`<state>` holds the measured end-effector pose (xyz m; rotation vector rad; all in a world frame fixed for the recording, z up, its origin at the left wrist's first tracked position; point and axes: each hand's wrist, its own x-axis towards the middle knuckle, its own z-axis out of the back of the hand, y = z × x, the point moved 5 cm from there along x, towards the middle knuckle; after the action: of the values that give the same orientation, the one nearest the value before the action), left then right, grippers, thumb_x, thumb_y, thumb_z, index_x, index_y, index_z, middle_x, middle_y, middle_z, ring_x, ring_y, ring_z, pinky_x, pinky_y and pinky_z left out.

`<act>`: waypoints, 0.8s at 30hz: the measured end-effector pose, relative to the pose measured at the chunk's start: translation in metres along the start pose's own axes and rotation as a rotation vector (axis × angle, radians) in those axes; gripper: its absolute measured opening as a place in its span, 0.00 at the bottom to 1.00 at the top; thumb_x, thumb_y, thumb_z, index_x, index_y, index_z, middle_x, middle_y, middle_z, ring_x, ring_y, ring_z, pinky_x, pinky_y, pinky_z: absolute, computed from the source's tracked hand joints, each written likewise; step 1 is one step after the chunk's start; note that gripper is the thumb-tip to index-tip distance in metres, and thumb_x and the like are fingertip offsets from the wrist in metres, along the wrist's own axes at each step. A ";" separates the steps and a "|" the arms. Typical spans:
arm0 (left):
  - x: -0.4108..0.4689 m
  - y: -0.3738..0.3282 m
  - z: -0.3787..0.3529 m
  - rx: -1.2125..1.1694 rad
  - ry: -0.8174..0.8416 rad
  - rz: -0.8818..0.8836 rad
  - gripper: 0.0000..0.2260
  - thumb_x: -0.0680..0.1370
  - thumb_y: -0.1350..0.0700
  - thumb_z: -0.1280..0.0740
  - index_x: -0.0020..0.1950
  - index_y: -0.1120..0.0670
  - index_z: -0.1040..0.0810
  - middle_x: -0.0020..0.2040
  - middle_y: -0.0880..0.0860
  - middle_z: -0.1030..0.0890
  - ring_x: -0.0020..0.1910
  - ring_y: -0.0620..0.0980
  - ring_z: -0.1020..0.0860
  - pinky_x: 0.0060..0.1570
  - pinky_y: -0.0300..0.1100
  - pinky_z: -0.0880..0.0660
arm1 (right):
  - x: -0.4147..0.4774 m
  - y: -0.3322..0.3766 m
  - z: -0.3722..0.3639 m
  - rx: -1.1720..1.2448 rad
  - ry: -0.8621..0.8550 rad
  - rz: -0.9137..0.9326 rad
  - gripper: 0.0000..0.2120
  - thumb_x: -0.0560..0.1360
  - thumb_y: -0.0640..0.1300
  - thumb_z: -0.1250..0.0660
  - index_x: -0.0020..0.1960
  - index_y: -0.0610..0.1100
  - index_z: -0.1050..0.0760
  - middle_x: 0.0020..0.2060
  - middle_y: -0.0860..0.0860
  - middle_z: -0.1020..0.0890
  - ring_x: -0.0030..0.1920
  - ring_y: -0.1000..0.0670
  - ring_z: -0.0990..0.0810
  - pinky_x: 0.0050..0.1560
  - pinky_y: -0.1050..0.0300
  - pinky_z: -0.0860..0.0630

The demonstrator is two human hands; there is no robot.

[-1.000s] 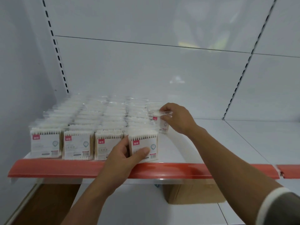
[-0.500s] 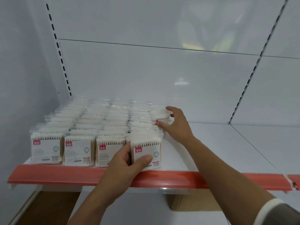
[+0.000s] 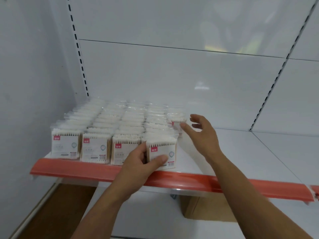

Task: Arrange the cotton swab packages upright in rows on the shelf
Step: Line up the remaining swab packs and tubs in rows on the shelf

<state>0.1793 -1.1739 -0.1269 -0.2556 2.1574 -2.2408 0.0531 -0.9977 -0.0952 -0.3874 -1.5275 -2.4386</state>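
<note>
Several rows of clear cotton swab packages (image 3: pixel 107 125) stand upright on the left part of the white shelf (image 3: pixel 241 152). My left hand (image 3: pixel 138 163) grips the front package (image 3: pixel 162 152) of the fourth row, thumb across its label and fingers behind its left edge. A fifth row begins further back with a few upright packages (image 3: pixel 177 118). My right hand (image 3: pixel 202 135) hovers just right of them with fingers spread and holds nothing; its thumb tip is close to the front one's lower corner.
A red strip (image 3: pixel 103 171) runs along the shelf's front edge. The white back wall (image 3: pixel 172 75) has slotted uprights on both sides. Below the shelf sit a cardboard box (image 3: pixel 207 211) and a brown floor (image 3: pixel 57 209).
My right hand has let go of the back package in the fifth row and drawn away to the right, fingers spreading. My left hand keeps its grip on the front package.
</note>
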 end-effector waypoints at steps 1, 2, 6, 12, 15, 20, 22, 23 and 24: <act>0.000 0.000 0.000 0.005 0.001 0.004 0.12 0.75 0.57 0.27 0.57 0.48 0.21 0.50 0.42 0.14 0.51 0.40 0.17 0.47 0.34 0.21 | -0.016 0.006 0.005 0.054 0.027 0.012 0.17 0.74 0.57 0.30 0.61 0.54 0.23 0.57 0.59 0.19 0.53 0.59 0.21 0.59 0.54 0.23; 0.000 0.001 0.000 0.008 0.002 0.004 0.12 0.75 0.57 0.27 0.57 0.47 0.21 0.51 0.42 0.14 0.52 0.41 0.17 0.48 0.35 0.20 | -0.032 0.011 0.008 0.103 0.083 0.014 0.13 0.74 0.58 0.31 0.55 0.55 0.21 0.51 0.60 0.17 0.50 0.59 0.20 0.57 0.52 0.22; -0.002 0.001 -0.004 0.057 0.020 -0.021 0.13 0.75 0.56 0.27 0.59 0.46 0.21 0.53 0.43 0.15 0.54 0.42 0.17 0.53 0.40 0.20 | -0.077 0.027 0.006 0.151 0.325 0.025 0.17 0.67 0.62 0.31 0.49 0.53 0.18 0.46 0.58 0.16 0.47 0.57 0.19 0.50 0.60 0.22; -0.006 -0.012 -0.014 0.151 0.096 -0.074 0.17 0.75 0.52 0.26 0.62 0.44 0.23 0.55 0.41 0.15 0.56 0.42 0.18 0.57 0.43 0.21 | -0.081 0.032 0.008 0.188 0.281 0.038 0.09 0.71 0.48 0.25 0.48 0.46 0.19 0.44 0.55 0.16 0.41 0.54 0.20 0.43 0.64 0.23; -0.005 -0.027 -0.008 0.340 0.062 -0.167 0.20 0.72 0.41 0.28 0.62 0.36 0.26 0.55 0.35 0.17 0.56 0.34 0.21 0.58 0.35 0.25 | -0.070 0.031 0.034 0.298 0.141 -0.008 0.10 0.73 0.46 0.27 0.47 0.39 0.22 0.41 0.53 0.15 0.37 0.57 0.21 0.37 0.63 0.24; 0.008 -0.066 -0.003 0.886 -0.208 -0.518 0.23 0.76 0.34 0.38 0.67 0.43 0.24 0.66 0.39 0.24 0.66 0.38 0.29 0.66 0.34 0.39 | -0.036 -0.002 0.049 0.174 -0.067 -0.120 0.12 0.72 0.50 0.25 0.48 0.47 0.25 0.44 0.48 0.17 0.40 0.53 0.20 0.41 0.53 0.22; 0.026 -0.060 -0.012 1.112 -0.106 -0.468 0.27 0.78 0.35 0.39 0.74 0.45 0.32 0.75 0.43 0.32 0.76 0.43 0.39 0.73 0.39 0.48 | -0.024 -0.012 0.036 0.047 -0.039 -0.120 0.13 0.71 0.50 0.24 0.44 0.47 0.28 0.41 0.50 0.19 0.37 0.55 0.21 0.43 0.49 0.22; 0.034 -0.053 -0.014 1.195 -0.059 -0.407 0.29 0.79 0.34 0.40 0.77 0.45 0.36 0.78 0.44 0.37 0.78 0.44 0.43 0.75 0.41 0.52 | -0.019 -0.014 0.029 0.007 -0.024 -0.112 0.13 0.71 0.50 0.24 0.42 0.47 0.28 0.39 0.51 0.20 0.34 0.58 0.23 0.41 0.51 0.23; 0.039 -0.046 -0.015 1.249 -0.027 -0.361 0.31 0.79 0.33 0.42 0.78 0.45 0.39 0.79 0.45 0.39 0.79 0.45 0.45 0.76 0.42 0.54 | -0.013 -0.015 0.022 -0.022 -0.008 -0.104 0.13 0.72 0.49 0.24 0.42 0.47 0.29 0.39 0.52 0.21 0.32 0.59 0.24 0.39 0.55 0.25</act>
<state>0.1430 -1.1622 -0.0778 -0.6006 0.3867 -3.1741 0.0624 -0.9709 -0.1035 -0.3307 -1.5619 -2.5376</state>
